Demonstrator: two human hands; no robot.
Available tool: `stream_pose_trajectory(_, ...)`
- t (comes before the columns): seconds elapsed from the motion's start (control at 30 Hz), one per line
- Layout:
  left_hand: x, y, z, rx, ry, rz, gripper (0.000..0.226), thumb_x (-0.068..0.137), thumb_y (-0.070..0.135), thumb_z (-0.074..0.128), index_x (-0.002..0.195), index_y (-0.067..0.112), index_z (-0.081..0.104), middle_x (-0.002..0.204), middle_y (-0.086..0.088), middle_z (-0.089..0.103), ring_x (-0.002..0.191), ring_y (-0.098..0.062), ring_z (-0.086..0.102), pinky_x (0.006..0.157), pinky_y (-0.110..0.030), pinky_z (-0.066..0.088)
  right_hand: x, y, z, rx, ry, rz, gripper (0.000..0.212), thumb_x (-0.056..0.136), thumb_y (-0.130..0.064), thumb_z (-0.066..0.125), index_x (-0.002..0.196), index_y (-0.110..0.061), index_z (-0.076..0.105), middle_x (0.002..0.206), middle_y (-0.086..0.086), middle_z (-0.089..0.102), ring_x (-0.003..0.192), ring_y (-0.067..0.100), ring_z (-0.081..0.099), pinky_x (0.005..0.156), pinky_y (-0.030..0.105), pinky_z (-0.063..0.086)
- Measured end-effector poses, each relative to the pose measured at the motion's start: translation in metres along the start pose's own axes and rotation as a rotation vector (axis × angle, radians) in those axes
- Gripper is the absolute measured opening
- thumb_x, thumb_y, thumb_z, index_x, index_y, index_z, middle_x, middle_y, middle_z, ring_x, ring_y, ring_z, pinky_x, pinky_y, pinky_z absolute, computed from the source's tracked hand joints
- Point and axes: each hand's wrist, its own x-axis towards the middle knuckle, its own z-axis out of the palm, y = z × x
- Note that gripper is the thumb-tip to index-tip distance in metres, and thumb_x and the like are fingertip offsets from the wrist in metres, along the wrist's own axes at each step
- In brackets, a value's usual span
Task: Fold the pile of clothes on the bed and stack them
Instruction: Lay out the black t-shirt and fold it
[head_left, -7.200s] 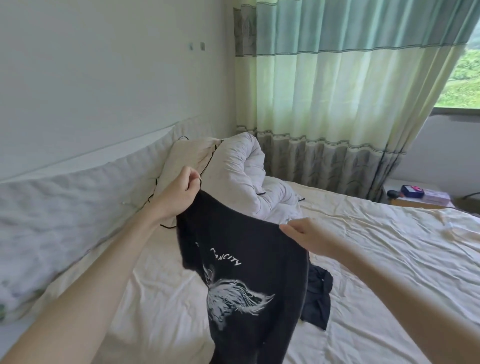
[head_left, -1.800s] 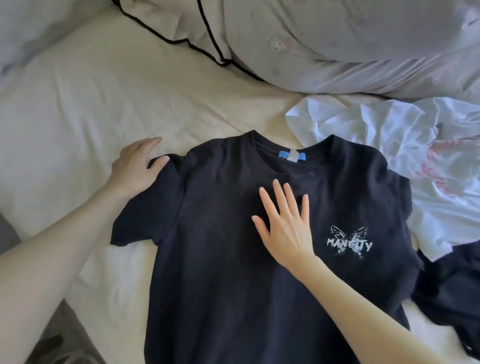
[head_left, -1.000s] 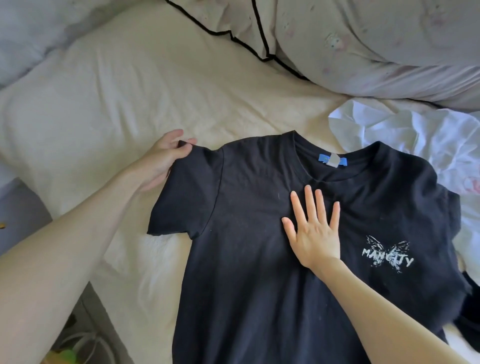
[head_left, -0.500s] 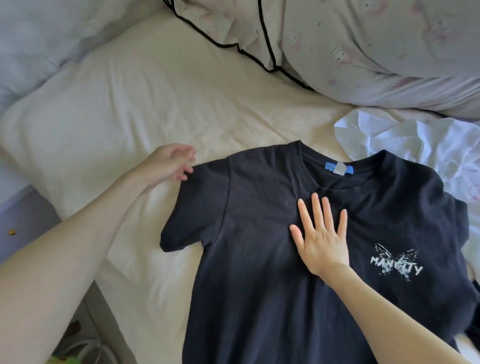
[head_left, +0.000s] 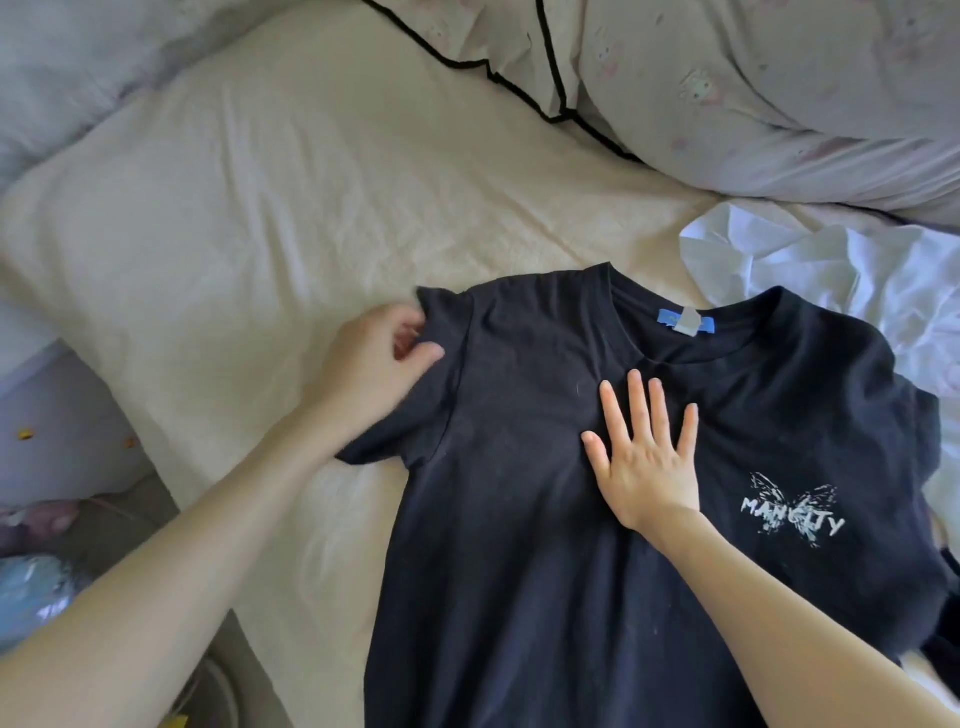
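Black T-shirt (head_left: 519, 519) hem cut off; left hand (head_left: 374, 364) fingers (head_left: 410, 340) partly hidden

Bare cream sheet (head_left: 270, 218) left of and above black T-shirt (head_left: 519, 519): open passage. Crumpled white garment (head_left: 831, 270) crowds right; duvet (head_left: 753, 93) bounds far side.

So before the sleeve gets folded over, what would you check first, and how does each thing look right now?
1. Black T-shirt lying front up on the bed: ok.
2. Right hand flat on the chest, pinning it: ok.
3. Left hand has a grip on the sleeve at the shoulder: ok.
4. Sleeve smooth: not ok, bunched at the shoulder.
5. Other side clear of the white garment: not ok, they overlap.
6. Hem straight: cannot tell, out of frame.
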Motion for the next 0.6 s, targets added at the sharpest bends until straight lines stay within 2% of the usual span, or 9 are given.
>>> stream_pose_trajectory(0.07,-0.02,0.006,0.011,-0.03,-0.123,0.111,0.008,0.086,0.028,0.064,0.093,0.028,0.066,0.083,0.018,0.059,0.079,0.006,0.056,0.065,-0.002,0.04,0.0,0.001,-0.002,0.021,-0.017,-0.003,0.061,0.088,-0.057,-0.003,0.138,-0.031,-0.027,0.158,0.003,-0.017,0.145,0.023,-0.017,0.114,0.053,-0.011)
stream_pose_trajectory(0.13,-0.03,0.001,0.014,0.007,-0.042,0.106,0.015,0.089,0.027,0.06,0.102,0.024,0.068,0.096,0.014,0.062,0.09,0.002,0.057,0.074,-0.007,0.041,0.0,0.002,-0.005,0.027,-0.033,-0.017,0.061,0.088,-0.057,-0.003,0.137,-0.031,-0.028,0.158,0.003,-0.018,0.145,0.023,-0.018,0.114,0.053,-0.01)
stream_pose_trajectory(0.2,-0.03,-0.012,0.01,0.109,0.083,-0.083,0.035,0.09,0.032,0.058,0.123,0.019,0.058,0.119,0.001,0.059,0.111,-0.015,0.054,0.09,-0.026,0.043,0.0,0.003,-0.007,0.023,-0.047,-0.024,0.061,0.088,-0.057,-0.002,0.137,-0.031,-0.029,0.158,0.003,-0.019,0.145,0.023,-0.018,0.114,0.053,-0.009)
stream_pose_trajectory(0.27,-0.034,-0.025,0.008,0.158,-0.05,-0.394,0.059,0.089,0.045,0.056,0.138,0.015,0.041,0.135,-0.008,0.049,0.123,-0.027,0.047,0.099,-0.04,0.042,0.001,0.003,-0.009,0.022,-0.06,-0.027,0.061,0.089,-0.057,-0.001,0.136,-0.031,-0.029,0.158,0.003,-0.019,0.145,0.024,-0.018,0.114,0.053,-0.008)
stream_pose_trajectory(0.3,-0.038,-0.03,0.009,0.112,-0.125,-0.494,0.065,0.087,0.051,0.056,0.139,0.013,0.04,0.135,-0.007,0.049,0.124,-0.027,0.047,0.098,-0.04,0.043,0.001,0.003,-0.009,0.025,-0.065,-0.028,0.061,0.089,-0.057,0.0,0.136,-0.031,-0.029,0.158,0.003,-0.019,0.145,0.024,-0.018,0.114,0.053,-0.008)
stream_pose_trajectory(0.37,-0.044,-0.033,0.011,-0.093,-0.162,-0.571,0.057,0.084,0.054,0.059,0.124,0.014,0.055,0.12,0.0,0.06,0.107,-0.017,0.058,0.082,-0.027,0.049,0.001,0.003,-0.009,0.027,-0.069,-0.028,0.061,0.089,-0.057,-0.001,0.136,-0.031,-0.03,0.158,0.003,-0.019,0.145,0.024,-0.018,0.114,0.053,-0.008)
stream_pose_trajectory(0.43,-0.047,-0.031,0.012,-0.308,-0.155,-0.604,0.034,0.084,0.046,0.064,0.099,0.016,0.069,0.092,0.004,0.07,0.078,-0.007,0.063,0.058,-0.017,0.046,0.002,0.004,-0.009,0.023,-0.081,-0.031,0.061,0.089,-0.057,0.0,0.136,-0.031,-0.03,0.158,0.003,-0.02,0.145,0.023,-0.018,0.114,0.053,-0.008)
stream_pose_trajectory(0.47,-0.048,-0.029,0.011,-0.356,-0.142,-0.612,0.024,0.085,0.039,0.066,0.092,0.017,0.071,0.083,0.006,0.069,0.071,-0.005,0.062,0.052,-0.016,0.044,0.002,0.004,-0.009,0.023,-0.09,-0.032,0.061,0.09,-0.057,0.0,0.136,-0.031,-0.03,0.158,0.002,-0.02,0.145,0.023,-0.018,0.114,0.053,-0.008)
stream_pose_trajectory(0.6,-0.051,-0.013,0.012,-0.303,0.036,-0.573,0.008,0.087,0.023,0.065,0.081,0.018,0.067,0.076,0.007,0.063,0.076,-0.015,0.06,0.058,-0.023,0.041,0.001,0.006,-0.016,0.039,-0.128,-0.038,0.065,0.094,-0.057,0.008,0.146,-0.03,-0.02,0.158,0.001,-0.019,0.145,0.022,-0.018,0.114,0.051,-0.008)
